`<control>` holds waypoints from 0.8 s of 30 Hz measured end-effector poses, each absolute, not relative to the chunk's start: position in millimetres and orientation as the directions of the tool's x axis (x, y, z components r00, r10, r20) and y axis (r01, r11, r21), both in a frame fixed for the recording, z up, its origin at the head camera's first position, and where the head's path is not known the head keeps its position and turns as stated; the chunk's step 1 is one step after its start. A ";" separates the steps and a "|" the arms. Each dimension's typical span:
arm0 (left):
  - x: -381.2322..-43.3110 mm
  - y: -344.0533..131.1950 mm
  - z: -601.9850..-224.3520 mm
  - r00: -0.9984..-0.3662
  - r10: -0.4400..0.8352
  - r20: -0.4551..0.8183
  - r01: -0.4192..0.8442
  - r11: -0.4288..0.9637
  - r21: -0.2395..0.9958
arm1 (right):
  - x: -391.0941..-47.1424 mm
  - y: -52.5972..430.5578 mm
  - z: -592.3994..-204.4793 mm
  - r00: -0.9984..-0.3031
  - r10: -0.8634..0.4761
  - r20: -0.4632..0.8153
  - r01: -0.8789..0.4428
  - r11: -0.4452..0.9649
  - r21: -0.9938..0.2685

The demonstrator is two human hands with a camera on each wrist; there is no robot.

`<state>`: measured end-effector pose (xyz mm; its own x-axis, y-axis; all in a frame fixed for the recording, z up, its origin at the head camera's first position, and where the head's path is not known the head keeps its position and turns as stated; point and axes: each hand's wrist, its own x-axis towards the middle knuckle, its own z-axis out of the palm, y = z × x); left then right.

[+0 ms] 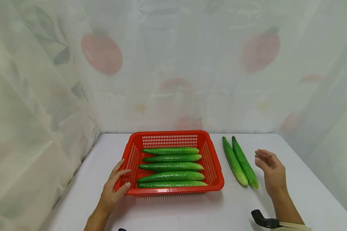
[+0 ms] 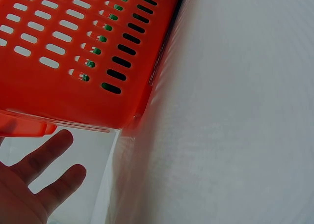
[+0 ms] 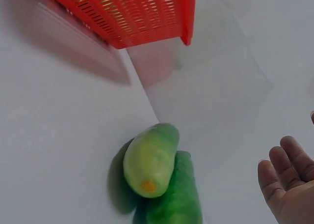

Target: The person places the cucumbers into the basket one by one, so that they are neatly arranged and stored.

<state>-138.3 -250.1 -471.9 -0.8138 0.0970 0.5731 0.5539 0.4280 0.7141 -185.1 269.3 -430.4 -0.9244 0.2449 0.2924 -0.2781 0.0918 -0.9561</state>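
Observation:
In the head view a red plastic basket (image 1: 173, 191) holds several green cucumbers (image 1: 170, 166), lying side by side from left to right. My left hand (image 1: 111, 189) is at the basket's left side, fingers spread over the rim near the front corner. Two of its fingers look fairly straight beside the basket wall (image 2: 73, 96) in the left wrist view. To the right of the basket, two more cucumbers (image 1: 235, 162) (image 1: 245, 163) lie together on the table. My right hand (image 1: 273, 173) hovers just right of them, fingers loosely bent, holding nothing.
A white-covered table (image 1: 173, 213) carries everything. Behind it hangs a pale curtain (image 1: 214, 64) with faded fruit prints, and similar sheeting (image 1: 26, 128) closes the left side. A black strap piece (image 1: 264, 219) sits at my right wrist.

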 end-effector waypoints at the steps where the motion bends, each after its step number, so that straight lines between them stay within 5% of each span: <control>1: -138.3 -250.2 -471.9 -0.812 0.099 0.576 0.557 0.430 0.711 | -185.6 269.9 -432.3 -0.925 0.248 0.287 -0.273 0.090 -0.958; 24: -138.8 -252.0 -474.0 -0.842 0.080 0.534 0.506 0.462 0.728 | -194.5 277.3 -476.5 -0.949 0.266 0.171 -0.090 0.292 -0.952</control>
<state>-138.8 -252.0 -474.0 -0.8417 0.0800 0.5339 0.5059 0.4624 0.7282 -194.5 277.3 -476.5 -0.9486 0.2663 0.1710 -0.0897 0.2919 -0.9522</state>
